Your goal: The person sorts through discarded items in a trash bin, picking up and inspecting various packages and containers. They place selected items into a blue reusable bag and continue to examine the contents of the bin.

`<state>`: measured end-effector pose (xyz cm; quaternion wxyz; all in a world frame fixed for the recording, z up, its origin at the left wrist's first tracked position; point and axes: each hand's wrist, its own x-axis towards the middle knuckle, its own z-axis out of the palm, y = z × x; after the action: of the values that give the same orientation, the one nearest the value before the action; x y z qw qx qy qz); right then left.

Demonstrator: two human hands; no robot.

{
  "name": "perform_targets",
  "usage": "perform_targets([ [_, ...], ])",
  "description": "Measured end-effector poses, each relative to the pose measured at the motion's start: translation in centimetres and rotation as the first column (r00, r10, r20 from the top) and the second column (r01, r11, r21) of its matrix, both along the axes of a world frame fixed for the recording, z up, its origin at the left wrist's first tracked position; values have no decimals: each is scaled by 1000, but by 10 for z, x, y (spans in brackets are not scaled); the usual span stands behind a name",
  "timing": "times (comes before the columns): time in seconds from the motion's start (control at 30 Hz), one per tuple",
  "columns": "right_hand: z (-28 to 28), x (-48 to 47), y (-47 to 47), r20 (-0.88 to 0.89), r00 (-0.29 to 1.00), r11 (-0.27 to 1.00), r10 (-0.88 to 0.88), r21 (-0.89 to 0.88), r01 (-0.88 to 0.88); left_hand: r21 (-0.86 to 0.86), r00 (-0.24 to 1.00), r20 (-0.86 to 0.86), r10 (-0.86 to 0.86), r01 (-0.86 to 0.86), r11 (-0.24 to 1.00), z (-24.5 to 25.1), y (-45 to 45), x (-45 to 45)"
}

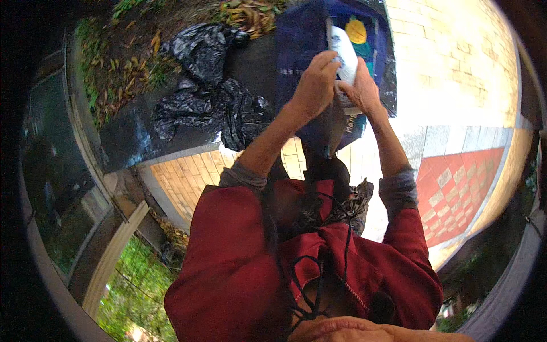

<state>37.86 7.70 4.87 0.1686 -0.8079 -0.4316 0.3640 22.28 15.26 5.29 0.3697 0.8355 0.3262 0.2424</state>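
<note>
Both my hands hold a white rounded object (345,51), possibly a wrapped roll or bottle, over a dark blue printed box or bag (299,55). On its left side, my left hand (318,81) has bent fingers against it. From the right, my right hand (363,85) grips its near end, with the thumb across it. The blue container bears writing and a yellow printed shape, and seems to stand open below my hands. Its contents are hidden. A crumpled black plastic bag (205,55) lies left of the container.
A dark flat surface (141,128) lies under the black plastic. Beyond it is soil with dry leaves (115,81). Yellowish paving (461,64) spreads at the right, with red and grey checkered paving (461,188) nearer. Patterned dark plastic (359,203) hangs near my waist.
</note>
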Motion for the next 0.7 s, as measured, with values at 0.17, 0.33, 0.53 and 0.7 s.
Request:
perform_targets([
  [0.17,-34,-35,-4,-9,977,972,-213,98,213,50,934,-59,353,-350,935,-33,-20,-114],
  [0.33,-123,-64,-6,-206,782,808,-588,-109,579,227,729,-284,623,-580,783,-75,53,-239],
  [0.53,-231,-26,-87,-467,664,806,-584,-232,545,197,571,-250,782,-760,619,-154,197,-239],
  [0.7,-256,1,-103,-543,613,807,-573,-247,536,-163,648,-377,662,-750,641,-151,211,-229],
])
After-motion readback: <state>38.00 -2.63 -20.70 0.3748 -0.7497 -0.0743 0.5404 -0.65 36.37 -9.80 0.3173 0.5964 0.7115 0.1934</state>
